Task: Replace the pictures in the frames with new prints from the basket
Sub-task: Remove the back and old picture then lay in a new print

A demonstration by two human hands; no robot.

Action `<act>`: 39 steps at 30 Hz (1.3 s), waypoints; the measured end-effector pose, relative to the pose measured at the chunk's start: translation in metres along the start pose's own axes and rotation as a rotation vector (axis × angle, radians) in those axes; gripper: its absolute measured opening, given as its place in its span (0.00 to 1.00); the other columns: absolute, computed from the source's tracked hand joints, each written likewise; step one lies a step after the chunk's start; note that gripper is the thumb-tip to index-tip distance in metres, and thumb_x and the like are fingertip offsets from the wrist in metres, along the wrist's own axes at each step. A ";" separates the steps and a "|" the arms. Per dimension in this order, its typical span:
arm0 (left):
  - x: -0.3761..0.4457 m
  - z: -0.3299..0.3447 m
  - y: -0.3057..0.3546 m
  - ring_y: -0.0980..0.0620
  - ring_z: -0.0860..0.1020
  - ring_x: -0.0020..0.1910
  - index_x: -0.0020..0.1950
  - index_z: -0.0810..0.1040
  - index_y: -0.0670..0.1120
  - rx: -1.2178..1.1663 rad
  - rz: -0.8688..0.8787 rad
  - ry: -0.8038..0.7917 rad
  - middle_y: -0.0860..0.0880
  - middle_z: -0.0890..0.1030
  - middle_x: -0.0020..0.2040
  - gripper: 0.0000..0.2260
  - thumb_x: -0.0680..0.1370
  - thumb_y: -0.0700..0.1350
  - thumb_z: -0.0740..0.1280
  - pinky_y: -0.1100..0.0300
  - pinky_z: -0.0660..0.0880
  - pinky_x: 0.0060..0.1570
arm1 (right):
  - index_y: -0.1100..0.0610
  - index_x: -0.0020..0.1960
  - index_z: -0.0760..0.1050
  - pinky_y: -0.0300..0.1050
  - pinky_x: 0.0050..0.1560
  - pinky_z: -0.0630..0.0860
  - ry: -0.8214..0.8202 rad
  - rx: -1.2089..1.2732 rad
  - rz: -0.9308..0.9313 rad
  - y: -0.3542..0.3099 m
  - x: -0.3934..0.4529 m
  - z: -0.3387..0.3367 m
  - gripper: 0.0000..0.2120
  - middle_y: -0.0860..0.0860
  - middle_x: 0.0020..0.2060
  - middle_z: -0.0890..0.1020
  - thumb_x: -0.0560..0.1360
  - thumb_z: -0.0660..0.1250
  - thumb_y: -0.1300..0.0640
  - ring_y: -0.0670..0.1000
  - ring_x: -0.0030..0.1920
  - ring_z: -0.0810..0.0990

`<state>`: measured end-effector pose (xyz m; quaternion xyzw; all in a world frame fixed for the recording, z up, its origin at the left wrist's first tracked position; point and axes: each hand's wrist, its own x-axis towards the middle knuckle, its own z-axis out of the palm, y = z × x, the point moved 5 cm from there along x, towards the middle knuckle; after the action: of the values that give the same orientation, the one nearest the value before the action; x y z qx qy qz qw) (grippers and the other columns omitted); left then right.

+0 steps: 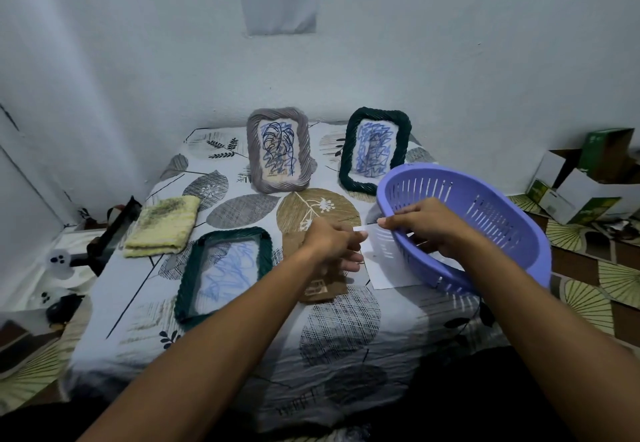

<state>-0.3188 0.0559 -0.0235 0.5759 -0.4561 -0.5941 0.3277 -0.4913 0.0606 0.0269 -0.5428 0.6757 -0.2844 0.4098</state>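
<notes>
The purple basket [485, 219] is tipped up on its side, its slotted rim just behind the right fingers [391, 222]. A white print [388, 268] lies flat below those fingers. A green frame [225, 271] lies flat, left of the left fingers [349, 263]. A brown backing [322, 285] lies under them. Far past the fingers, a grey frame [278, 150] and another green frame [374, 150] stand up, both showing blue scribbles.

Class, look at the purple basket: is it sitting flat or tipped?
Tipped. The basket leans with its opening turned toward the person, its near rim down on the table, its far rim raised.
</notes>
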 end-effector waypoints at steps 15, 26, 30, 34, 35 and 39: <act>-0.033 -0.109 0.009 0.47 0.82 0.35 0.50 0.77 0.33 -0.025 0.129 0.125 0.34 0.81 0.49 0.12 0.74 0.41 0.71 0.58 0.78 0.27 | 0.66 0.45 0.82 0.56 0.41 0.79 0.191 -0.145 -0.188 -0.029 0.003 -0.011 0.14 0.63 0.42 0.82 0.74 0.70 0.53 0.58 0.37 0.77; -0.014 -0.009 0.071 0.49 0.81 0.39 0.49 0.81 0.40 0.104 0.309 0.031 0.42 0.84 0.47 0.12 0.74 0.48 0.72 0.57 0.80 0.35 | 0.71 0.43 0.77 0.48 0.33 0.73 0.216 -0.238 0.073 0.040 0.032 -0.077 0.11 0.61 0.32 0.76 0.71 0.73 0.63 0.57 0.30 0.75; -0.006 0.028 0.086 0.56 0.78 0.38 0.49 0.82 0.42 0.153 0.402 0.052 0.48 0.82 0.43 0.12 0.73 0.49 0.73 0.62 0.73 0.33 | 0.65 0.40 0.77 0.49 0.31 0.79 0.230 -0.462 0.110 0.054 0.034 -0.080 0.15 0.59 0.27 0.77 0.65 0.79 0.56 0.56 0.29 0.79; 0.008 0.039 0.085 0.54 0.78 0.44 0.52 0.80 0.44 0.132 0.409 0.113 0.49 0.81 0.48 0.15 0.71 0.50 0.75 0.61 0.73 0.36 | 0.60 0.35 0.70 0.42 0.24 0.74 0.187 -0.589 0.124 0.050 0.030 -0.076 0.20 0.56 0.29 0.76 0.63 0.81 0.53 0.53 0.27 0.79; 0.012 0.039 0.082 0.52 0.78 0.45 0.53 0.78 0.44 0.125 0.392 0.131 0.49 0.80 0.49 0.16 0.71 0.50 0.75 0.58 0.75 0.37 | 0.60 0.35 0.69 0.42 0.24 0.73 0.170 -0.598 0.136 0.049 0.030 -0.075 0.21 0.56 0.29 0.77 0.63 0.81 0.53 0.53 0.27 0.79; 0.022 0.040 0.062 0.49 0.79 0.41 0.56 0.73 0.43 0.050 0.246 0.114 0.46 0.79 0.48 0.18 0.71 0.47 0.75 0.56 0.77 0.31 | 0.61 0.37 0.70 0.49 0.32 0.81 0.107 -0.597 0.191 0.051 0.033 -0.075 0.21 0.58 0.32 0.80 0.63 0.81 0.55 0.56 0.30 0.80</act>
<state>-0.3694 0.0197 0.0223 0.5563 -0.5185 -0.5043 0.4091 -0.5837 0.0368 0.0141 -0.5576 0.7978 -0.0621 0.2210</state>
